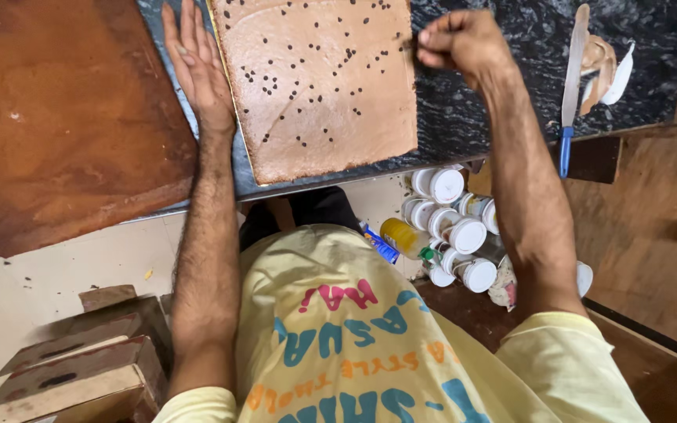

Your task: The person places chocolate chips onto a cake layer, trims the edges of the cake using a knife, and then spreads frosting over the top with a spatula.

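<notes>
A flat square cake layer (319, 86) covered in light brown cream lies on the dark marble counter (472, 117), with small dark chips scattered over it. My left hand (196, 66) rests flat, fingers apart, on the counter against the layer's left edge. My right hand (460, 43) hovers over the layer's right edge with its fingertips pinched together; what they hold is too small to see.
A large dark brown cake sheet (56, 110) lies at the left. A long spatula with a blue handle (570, 86) and a smear of cream sit at the right. Below the counter stand several white-lidded jars (452, 231) and cardboard boxes (80, 360).
</notes>
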